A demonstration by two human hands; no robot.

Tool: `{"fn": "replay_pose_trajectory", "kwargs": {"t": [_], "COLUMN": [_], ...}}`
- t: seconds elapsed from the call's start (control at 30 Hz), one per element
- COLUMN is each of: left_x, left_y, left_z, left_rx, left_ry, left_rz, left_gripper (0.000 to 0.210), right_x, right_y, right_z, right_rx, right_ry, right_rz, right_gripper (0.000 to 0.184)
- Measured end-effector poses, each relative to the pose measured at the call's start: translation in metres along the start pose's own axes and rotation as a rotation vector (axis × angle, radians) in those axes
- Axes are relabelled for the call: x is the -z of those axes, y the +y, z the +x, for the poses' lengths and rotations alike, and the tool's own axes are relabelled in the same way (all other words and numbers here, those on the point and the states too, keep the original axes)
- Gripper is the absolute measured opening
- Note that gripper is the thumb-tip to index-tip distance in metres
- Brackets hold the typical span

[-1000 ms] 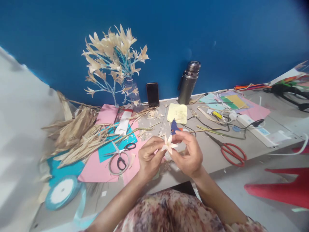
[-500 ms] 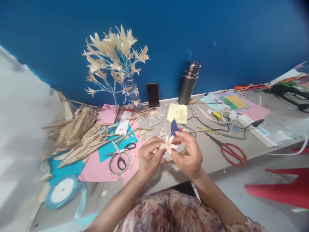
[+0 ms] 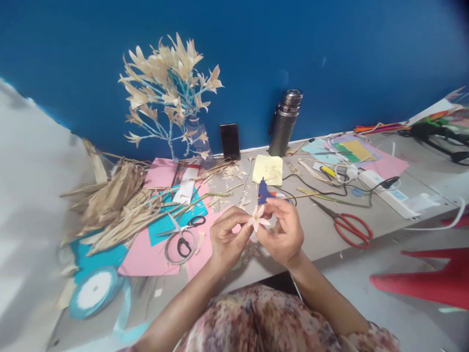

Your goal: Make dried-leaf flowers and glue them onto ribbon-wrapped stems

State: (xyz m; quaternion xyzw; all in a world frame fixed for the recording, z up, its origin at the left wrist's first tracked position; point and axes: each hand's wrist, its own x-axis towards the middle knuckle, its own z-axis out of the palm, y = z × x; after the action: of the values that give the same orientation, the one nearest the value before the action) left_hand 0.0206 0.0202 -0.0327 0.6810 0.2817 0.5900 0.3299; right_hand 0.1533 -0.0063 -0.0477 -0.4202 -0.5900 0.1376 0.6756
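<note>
A small cream flower [image 3: 258, 218] with pointed petals is held between my two hands, its open face turned up toward me. My left hand [image 3: 227, 237] is closed, thumb and forefinger pinching the flower from the left. From the right, the fingertips of my right hand [image 3: 284, 232] pinch its petals. Just beyond my hands lies a blue glue gun [image 3: 263, 191], partly hidden by my right fingers. A yellow paper square [image 3: 267, 169] is behind it. Whatever is under the flower cannot be seen.
A vase of similar flowers [image 3: 168, 88], a phone [image 3: 229, 142] and a thermos [image 3: 286, 124] stand along the blue wall. Dried husks [image 3: 113, 195], small scissors [image 3: 179, 228] and a ribbon roll [image 3: 95, 292] lie left. Red-handled scissors [image 3: 353, 230] and a power strip [image 3: 388, 193] lie right.
The flower has turned and tilted slightly between my fingers, with my right hand a little closer to my left. The whole view has shifted slightly.
</note>
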Motion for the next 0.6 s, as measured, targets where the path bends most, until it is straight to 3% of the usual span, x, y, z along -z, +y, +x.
{"fn": "replay_pose_trajectory", "kwargs": {"t": [0.37, 0.6], "left_x": [0.0004, 0.0014], "left_y": [-0.0082, -0.0064], "left_z": [-0.0049, -0.0037], "left_rx": [0.182, 0.193], "left_ry": [-0.011, 0.004], "left_rz": [-0.120, -0.122], "left_gripper": [0.009, 0.012], "right_x": [0.0027, 0.0019], "right_y": [-0.0023, -0.0009], "right_z": [0.0037, 0.0028], "right_rx": [-0.039, -0.050], "right_ry": [-0.063, -0.061], "right_rz": [0.037, 0.023], "right_gripper": [0.049, 0.046]}}
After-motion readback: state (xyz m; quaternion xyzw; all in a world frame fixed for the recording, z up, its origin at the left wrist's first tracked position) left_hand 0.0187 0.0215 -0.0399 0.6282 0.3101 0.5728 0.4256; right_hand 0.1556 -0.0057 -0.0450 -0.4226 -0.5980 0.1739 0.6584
